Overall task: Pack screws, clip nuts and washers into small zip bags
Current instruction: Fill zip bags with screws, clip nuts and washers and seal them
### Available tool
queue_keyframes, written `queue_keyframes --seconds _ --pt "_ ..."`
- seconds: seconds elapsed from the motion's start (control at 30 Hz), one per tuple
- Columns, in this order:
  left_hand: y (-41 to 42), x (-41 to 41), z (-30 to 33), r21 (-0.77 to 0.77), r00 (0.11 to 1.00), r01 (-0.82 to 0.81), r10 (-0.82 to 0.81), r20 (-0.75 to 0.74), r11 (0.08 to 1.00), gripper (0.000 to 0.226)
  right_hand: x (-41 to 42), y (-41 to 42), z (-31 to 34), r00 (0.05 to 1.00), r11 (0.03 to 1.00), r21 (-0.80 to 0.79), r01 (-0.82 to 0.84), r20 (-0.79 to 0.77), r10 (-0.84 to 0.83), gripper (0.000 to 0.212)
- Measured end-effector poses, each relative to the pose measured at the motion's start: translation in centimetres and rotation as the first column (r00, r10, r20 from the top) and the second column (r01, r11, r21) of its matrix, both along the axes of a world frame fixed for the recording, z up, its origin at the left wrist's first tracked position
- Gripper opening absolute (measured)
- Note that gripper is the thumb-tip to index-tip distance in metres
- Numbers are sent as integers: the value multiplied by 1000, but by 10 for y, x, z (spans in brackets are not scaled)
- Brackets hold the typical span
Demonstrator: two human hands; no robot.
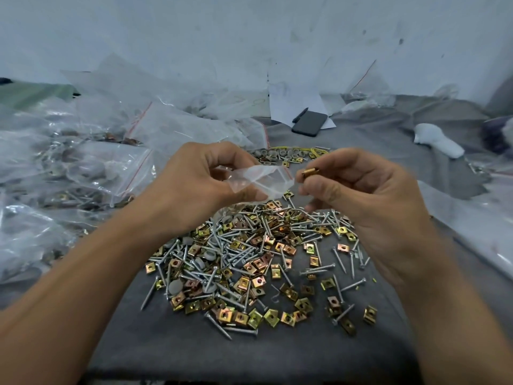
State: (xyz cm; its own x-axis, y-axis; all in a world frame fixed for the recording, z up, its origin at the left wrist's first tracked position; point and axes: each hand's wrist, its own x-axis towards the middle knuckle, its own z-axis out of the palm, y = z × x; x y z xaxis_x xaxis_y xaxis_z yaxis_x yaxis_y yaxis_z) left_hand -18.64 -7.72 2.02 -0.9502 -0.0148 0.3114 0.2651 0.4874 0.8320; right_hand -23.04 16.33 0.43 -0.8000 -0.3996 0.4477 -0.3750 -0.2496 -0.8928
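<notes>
My left hand holds a small clear zip bag with a red seal line, its mouth turned to the right. Just right of the bag's mouth, my right hand pinches a gold clip nut between thumb and fingers. Both hands hover above a big loose pile of silver screws, gold clip nuts and grey washers spread on the grey cloth.
Filled and empty zip bags are heaped along the left. A black phone with a pen lies on white paper at the back. More grey washers and yellow bands sit behind the hands. White wads and plastic lie at right.
</notes>
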Motion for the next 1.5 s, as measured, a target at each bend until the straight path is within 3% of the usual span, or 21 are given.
queue_keyframes --seconds 0.2,0.4,0.63,0.83,1.0,1.07,1.13,1.23,1.3,1.5 --pt "0 -1 -1 5 1000 31 -31 -2 1000 33 1 -6 3 950 956 195 219 -266 -163 21" --pt "1 -2 -1 24 998 60 -60 -4 998 27 6 -16 5 884 925 173 338 -396 -249 18" --pt "4 -1 -2 72 997 70 -71 8 995 23 3 -16 1 972 968 116 222 -104 -210 23" --pt "8 -2 -2 112 997 71 -74 21 991 28 4 -17 0 974 978 88 190 -141 -176 21" --pt "1 -1 -3 148 999 48 -45 -24 988 27 0 2 4 925 922 117 370 -135 -354 23" --pt "-2 -1 -3 159 999 36 -29 -46 987 29 -5 15 5 916 877 286 387 -226 -331 22" --pt "-4 -2 -3 179 998 0 12 -66 984 37 -7 22 3 960 787 556 269 -225 -169 13" --pt "-3 -2 -2 217 996 -46 61 -66 975 44 -7 20 -2 986 444 883 149 -164 -3 14" --pt "-3 -1 -2 228 996 -56 71 -59 972 44 -5 16 -2 993 316 942 113 -118 -2 16" --pt "-4 0 -1 242 998 -39 51 -46 970 47 -5 10 3 984 137 976 167 -156 -83 15"
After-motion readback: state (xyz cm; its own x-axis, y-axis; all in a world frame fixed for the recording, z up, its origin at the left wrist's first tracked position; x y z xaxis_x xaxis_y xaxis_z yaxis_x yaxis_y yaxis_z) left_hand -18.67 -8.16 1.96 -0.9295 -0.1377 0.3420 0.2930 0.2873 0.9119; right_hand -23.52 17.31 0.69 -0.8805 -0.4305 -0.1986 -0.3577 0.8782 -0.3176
